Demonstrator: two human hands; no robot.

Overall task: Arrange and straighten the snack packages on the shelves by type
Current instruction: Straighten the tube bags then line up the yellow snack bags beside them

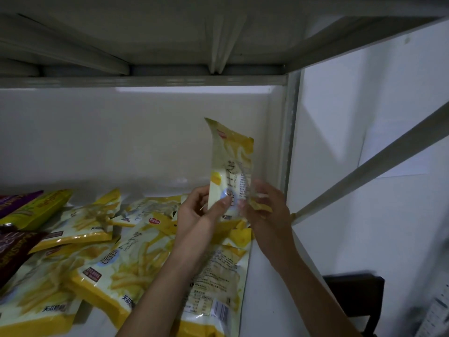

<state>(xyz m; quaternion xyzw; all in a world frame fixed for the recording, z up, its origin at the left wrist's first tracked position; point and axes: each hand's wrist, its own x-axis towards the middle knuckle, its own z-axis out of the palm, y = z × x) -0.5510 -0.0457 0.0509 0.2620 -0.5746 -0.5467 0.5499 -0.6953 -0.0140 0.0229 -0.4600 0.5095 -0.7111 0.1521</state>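
A yellow-and-white fries pack (pixel 229 164) stands upright (top corner bent) near the shelf's (pixel 252 283) right rear corner. The left hand (pixel 196 215) and right hand (pixel 266 207) pinch its lower edges from either side, above flat-lying packs (pixel 126 263).

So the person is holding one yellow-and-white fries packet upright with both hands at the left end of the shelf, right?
Not quite: the head view shows the yellow-and-white fries packet held upright by both hands, left hand and right hand, at the right end of the white shelf, beside the grey metal upright, not the left end.
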